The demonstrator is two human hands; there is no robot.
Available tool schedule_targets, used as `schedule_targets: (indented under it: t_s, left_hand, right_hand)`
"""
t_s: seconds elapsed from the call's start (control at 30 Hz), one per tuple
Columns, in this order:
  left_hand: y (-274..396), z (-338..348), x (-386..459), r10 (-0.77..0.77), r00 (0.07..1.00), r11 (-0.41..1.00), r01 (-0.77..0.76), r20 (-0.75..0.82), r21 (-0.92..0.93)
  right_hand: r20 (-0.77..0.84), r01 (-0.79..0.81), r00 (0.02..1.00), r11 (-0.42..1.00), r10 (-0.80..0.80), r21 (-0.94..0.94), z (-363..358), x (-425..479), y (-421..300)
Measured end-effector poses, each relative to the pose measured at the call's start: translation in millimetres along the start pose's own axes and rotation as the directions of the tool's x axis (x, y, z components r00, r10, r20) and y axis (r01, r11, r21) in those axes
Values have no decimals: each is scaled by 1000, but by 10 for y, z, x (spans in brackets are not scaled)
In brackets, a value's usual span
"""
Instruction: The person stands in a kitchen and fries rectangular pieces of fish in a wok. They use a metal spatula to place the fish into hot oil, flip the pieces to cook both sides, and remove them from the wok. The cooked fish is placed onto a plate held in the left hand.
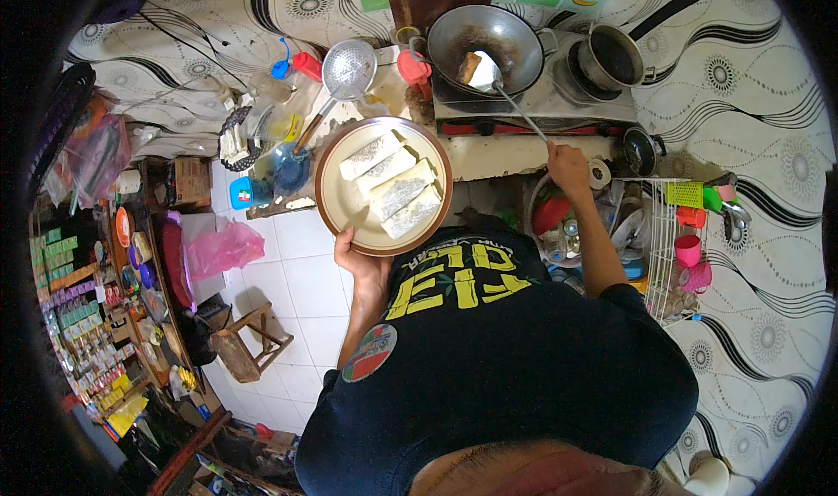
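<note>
My left hand (361,257) grips the near rim of a cream plate (350,201) with a brown edge. Several pale wrapped rolls (398,185) with dark speckled patches lie side by side on it. My right hand (568,168) is closed around the handle of a metal spatula (524,113). The spatula's blade rests inside a grey wok (510,28), which sits on the left side of a gas stove (537,108). Against the blade, low in the wok, lies a browned fried piece (469,68). The wok's bottom has dark brown staining.
A saucepan (613,56) stands on the stove's right side. Left of the wok are a perforated skimmer (349,70) and a red-lidded container (414,69). Beneath my right arm, a basin (533,201) holds kitchenware beside a white wire rack (658,254). A wooden stool (245,345) stands on the tiled floor.
</note>
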State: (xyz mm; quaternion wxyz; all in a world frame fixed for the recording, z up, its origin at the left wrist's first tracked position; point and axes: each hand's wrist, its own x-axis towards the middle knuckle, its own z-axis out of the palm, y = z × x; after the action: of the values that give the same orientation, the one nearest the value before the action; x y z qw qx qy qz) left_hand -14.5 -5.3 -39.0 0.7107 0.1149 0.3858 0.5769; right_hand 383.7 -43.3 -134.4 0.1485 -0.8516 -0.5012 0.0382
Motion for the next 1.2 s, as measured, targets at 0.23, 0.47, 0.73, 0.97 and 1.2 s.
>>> schedule_targets:
  t_s: [0.23,0.47,0.73,0.97,1.2]
  left_hand:
    - [-4,-9,-12,-9,1000,1000,9,-20,7]
    - [27,141,-87,-25,1000,999,26,-16,20]
    - [-6,137,-87,-11,1000,1000,11,9,17]
    - [-34,160,-113,-19,999,1000,19,-39,15]
    - [-74,76,-78,13,999,1000,-14,-52,-14]
  right_hand:
    - [-24,59,998,997,-60,-45,-13,-41,-30]
    - [31,-7,999,1000,7,-8,-38,-89,-73]
    - [-94,61,993,996,-67,-57,36,-110,-9]
    - [-63,46,997,998,-48,-34,30,-73,34]
    - [293,-95,955,988,57,120,-85,388,141]
